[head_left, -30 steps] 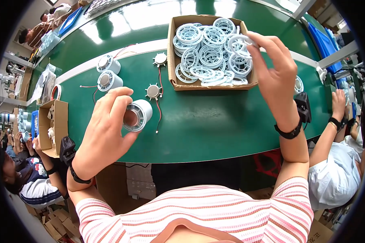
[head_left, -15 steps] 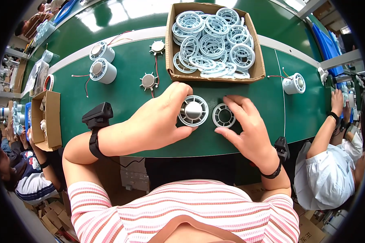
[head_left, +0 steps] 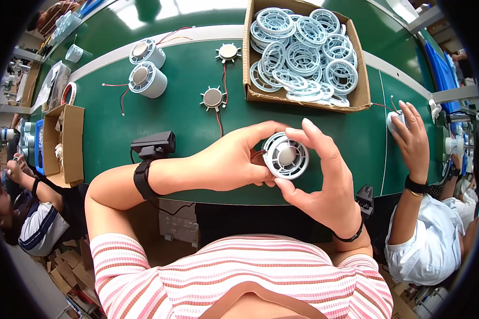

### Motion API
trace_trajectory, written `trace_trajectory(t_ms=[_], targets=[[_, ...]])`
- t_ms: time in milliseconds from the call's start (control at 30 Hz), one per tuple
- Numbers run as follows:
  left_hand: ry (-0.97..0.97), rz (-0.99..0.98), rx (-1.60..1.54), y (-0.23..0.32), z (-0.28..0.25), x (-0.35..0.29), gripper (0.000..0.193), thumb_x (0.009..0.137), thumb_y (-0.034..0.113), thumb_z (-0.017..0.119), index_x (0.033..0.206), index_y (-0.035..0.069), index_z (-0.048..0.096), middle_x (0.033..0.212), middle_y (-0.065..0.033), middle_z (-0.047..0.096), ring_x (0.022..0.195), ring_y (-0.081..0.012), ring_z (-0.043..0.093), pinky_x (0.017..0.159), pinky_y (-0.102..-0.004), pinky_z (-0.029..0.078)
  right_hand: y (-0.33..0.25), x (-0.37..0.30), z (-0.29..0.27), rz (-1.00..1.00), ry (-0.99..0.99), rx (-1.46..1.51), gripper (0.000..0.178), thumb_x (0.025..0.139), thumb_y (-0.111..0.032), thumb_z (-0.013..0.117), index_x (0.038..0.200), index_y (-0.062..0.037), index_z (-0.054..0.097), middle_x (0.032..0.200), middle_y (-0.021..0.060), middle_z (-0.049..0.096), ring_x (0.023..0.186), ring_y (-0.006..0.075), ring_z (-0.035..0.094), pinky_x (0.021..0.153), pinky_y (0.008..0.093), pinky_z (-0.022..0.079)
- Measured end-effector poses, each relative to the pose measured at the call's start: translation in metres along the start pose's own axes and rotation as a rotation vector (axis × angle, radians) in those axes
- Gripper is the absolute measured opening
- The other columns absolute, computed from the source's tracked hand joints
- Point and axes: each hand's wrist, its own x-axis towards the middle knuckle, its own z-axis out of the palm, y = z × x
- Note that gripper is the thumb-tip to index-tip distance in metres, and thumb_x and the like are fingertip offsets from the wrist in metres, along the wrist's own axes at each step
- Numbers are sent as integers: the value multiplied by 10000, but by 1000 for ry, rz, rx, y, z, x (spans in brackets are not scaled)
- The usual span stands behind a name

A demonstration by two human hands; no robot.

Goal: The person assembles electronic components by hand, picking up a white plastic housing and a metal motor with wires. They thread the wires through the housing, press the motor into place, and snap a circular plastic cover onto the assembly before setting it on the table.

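My left hand (head_left: 239, 159) is closed round the side of a light-blue cylindrical housing (head_left: 286, 156) with a round silver centre, held over the near part of the table. Red wires show between my left fingers and the housing. A light-blue spoked ring (head_left: 301, 169) lies at the housing's top rim; how firmly it sits cannot be told. My right hand (head_left: 327, 178) curves round that rim, its thumb at the near edge and its fingers at the far edge.
A cardboard box (head_left: 246, 80) of light-blue rings stands beyond my hands. Two silver spoked discs (head_left: 213, 98) with wires and two housings (head_left: 148, 80) lie to the left. A small carton (head_left: 73, 146) is farther left. At right a co-worker's hand (head_left: 411, 133) holds another housing.
The ring has left the table and come to the housing's top, with my right hand moving along. My left hand has moved right with the housing. A co-worker's hand has reached the right-hand housing.
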Motion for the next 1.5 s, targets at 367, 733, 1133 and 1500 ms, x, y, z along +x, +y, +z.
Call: trace_trajectory(t_ms=[367, 733, 1133, 1500], targets=[[-33, 79, 41, -6, -1, 4, 637, 878, -62, 731, 1452, 60, 481, 1279, -32, 617, 1157, -112, 618, 968, -306, 555, 4, 6, 0, 2, -81, 29, 873, 694, 28, 827, 1481, -15, 451, 1305, 155, 671, 1197, 279, 658, 1041, 404, 509], [-183, 121, 84, -9, -13, 11, 608, 853, -28, 765, 1408, 26, 521, 1230, -72, 639, 1092, -155, 663, 924, -317, 576, 13, 7, -14, -50, -233, 117, 758, 679, -21, 840, 1372, -57, 535, 1270, 101, 694, 1209, 293, 649, 1108, 566, 422], [-234, -260, -337, 14, -22, 7, 629, 913, 103, 788, 1470, 41, 503, 1262, -72, 652, 1122, -149, 650, 932, -322, 588, 10, 4, -13, -16, -241, 5, 752, 662, -65, 841, 1353, -98, 546, 1275, 39, 687, 1164, 279, 639, 1142, 582, 353], [497, 639, 1269, 30, -33, -30, 367, 858, 234, 812, 1132, 42, 661, 1034, -94, 658, 868, -272, 661, 763, -371, 541, 7, -21, -24, -38, -88, -458, 629, 709, -38, 820, 1312, -100, 649, 1318, 89, 635, 1323, 359, 512, 1144, 543, 354]])
